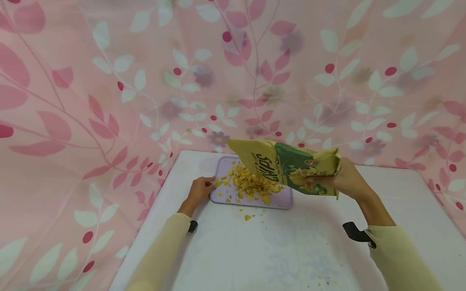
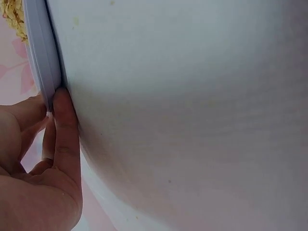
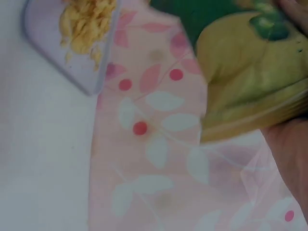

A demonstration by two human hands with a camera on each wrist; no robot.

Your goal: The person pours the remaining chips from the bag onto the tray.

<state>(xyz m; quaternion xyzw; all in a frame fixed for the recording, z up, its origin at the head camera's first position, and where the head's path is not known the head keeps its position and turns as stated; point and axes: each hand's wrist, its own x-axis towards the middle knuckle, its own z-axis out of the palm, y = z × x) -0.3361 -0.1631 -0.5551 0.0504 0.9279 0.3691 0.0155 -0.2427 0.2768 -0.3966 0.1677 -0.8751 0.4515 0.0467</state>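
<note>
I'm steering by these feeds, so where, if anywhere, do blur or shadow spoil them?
Head view: the flexible yellow-and-green chips bag is fairly clear; left wrist view: a broad, soft shadow dims the flat white table surface beside the left hand; right wrist view: the bag and the rounded rectangular lilac tray look blurred.

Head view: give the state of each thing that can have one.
Bag: held in the air, on its side.
Tray: resting on the table.
Chips: broken, mostly heaped on the tray, some on the table.
Left hand: pinching the tray's edge.
Right hand: gripping the bag's end.
</note>
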